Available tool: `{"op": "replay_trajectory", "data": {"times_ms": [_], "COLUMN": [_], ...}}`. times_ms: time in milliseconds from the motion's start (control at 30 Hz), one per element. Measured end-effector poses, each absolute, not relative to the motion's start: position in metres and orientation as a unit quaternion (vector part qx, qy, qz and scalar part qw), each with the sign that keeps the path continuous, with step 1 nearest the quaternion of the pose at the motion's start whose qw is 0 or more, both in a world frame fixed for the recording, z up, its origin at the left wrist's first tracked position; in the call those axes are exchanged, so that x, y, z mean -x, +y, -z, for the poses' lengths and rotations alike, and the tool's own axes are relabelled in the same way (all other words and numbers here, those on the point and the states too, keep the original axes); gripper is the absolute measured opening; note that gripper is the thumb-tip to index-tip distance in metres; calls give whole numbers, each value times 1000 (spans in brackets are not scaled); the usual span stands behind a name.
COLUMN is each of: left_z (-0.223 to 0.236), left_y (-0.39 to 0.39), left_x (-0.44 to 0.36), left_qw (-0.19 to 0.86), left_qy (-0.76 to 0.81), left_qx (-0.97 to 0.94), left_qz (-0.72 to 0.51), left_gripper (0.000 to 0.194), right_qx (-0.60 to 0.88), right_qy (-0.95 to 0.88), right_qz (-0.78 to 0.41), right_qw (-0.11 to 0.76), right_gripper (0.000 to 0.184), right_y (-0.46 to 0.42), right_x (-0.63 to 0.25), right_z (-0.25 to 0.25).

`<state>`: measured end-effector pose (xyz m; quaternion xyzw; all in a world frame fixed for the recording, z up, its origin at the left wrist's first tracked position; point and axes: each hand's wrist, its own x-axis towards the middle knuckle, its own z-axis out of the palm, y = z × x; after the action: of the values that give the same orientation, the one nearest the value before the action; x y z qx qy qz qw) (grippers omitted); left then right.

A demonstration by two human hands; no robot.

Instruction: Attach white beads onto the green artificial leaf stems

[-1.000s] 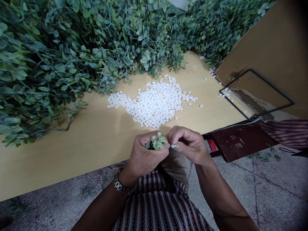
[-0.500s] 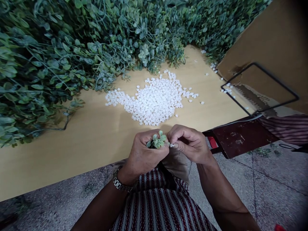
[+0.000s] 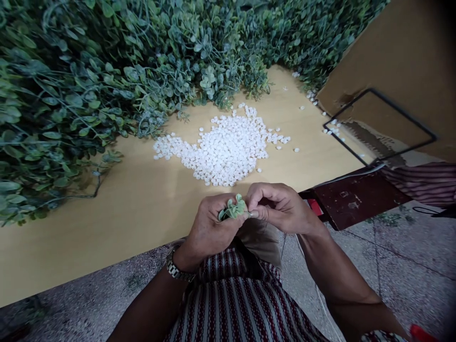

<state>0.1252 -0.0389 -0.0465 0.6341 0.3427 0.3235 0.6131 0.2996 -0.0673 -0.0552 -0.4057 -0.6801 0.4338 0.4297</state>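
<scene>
My left hand [image 3: 213, 223] is closed round a small sprig of artificial leaves [image 3: 233, 208], whose pale green tips stick up out of the fist. Close against it, the thumb and forefinger of my right hand [image 3: 281, 206] pinch at the sprig's stem end. In the earlier frame a small white piece showed in that pinch; now the fingertips mostly hide it. Beyond both hands, a heap of small white plastic pieces [image 3: 228, 149] lies spread on the table [image 3: 149, 199].
Piled artificial foliage [image 3: 135, 61] lines the table's far side and left. On the right stand a torn cardboard box [image 3: 399, 71] and a black wire frame [image 3: 402, 114]. A dark red board [image 3: 356, 197] juts out below the table edge; a striped cloth [image 3: 423, 183] lies beside it.
My right fingertips have closed in over the white piece at the stem, and the right wrist has turned slightly. The left hand keeps its hold. The whole view has shifted a little.
</scene>
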Motion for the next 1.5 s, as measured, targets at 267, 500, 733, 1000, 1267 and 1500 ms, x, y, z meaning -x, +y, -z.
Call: {"op": "replay_trajectory", "data": {"times_ms": [267,500,733,1000,1267,1500], "left_z": [43,45,48,50,46,45], "left_y": [-37,-42,-41,-37,-35,-36], "left_x": [-122,-121,-123,-123,-123,-127], "left_qw": [608,680,651,671,669,615], "left_qy": [322,339,371,348,304,274], "left_qx": [-670,-569,-544,-545,-565,-621], "left_qz": [-280,-314,-378,-363,-375,-402], "left_gripper": [11,11,14,16,10,7], "right_qx": [461,463,583,638,564,397], "right_qy": [-722,-703,-685,-706,-586,-538], "right_qz": [-315,-298,-156,-124,-329,-510], "right_qw": [409,449,408,281,480,541], "right_gripper": [5,7,7,6,10,8], "right_y": [-79,-87,-58,-31,-47,-76], "right_x": [-298,-295,-330,-328,-330,-306], "right_z": [49,53,45,53,53,50]}}
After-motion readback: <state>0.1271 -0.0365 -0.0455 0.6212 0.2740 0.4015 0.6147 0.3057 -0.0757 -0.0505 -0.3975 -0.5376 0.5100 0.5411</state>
